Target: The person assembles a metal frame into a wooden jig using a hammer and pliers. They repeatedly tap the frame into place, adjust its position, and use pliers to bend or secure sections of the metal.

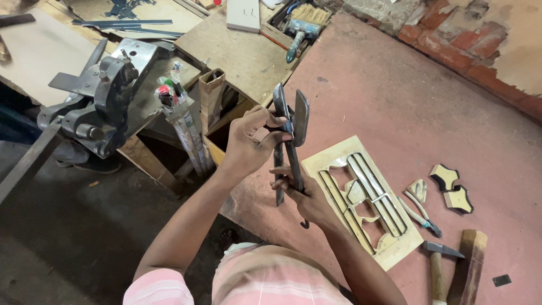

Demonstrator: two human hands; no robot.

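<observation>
Two hands work one tool above a red floor: the left hand (244,148) is curled shut around the upper part of a long metal tool (289,141), fingers wrapped near its flat head, while the right hand (306,197) is closed on the lower shaft, so the piece is held upright and steady between them, clear of the floor. Just to the right, lying flat within easy reach, is a pale wooden panel (364,200) with fretwork slots cut through it, and beyond it two small cut-out shapes (451,189) rest close together. A hammer (437,262) and a wooden block (471,260) lie side by side near the lower right, with pliers (420,212) between them and the panel (handy, it seems, to the right hand). A heavy bench machine (99,101) stands at left, and a brush (302,25) sits in a tray at the top. What exactly the tool is cannot be told.
</observation>
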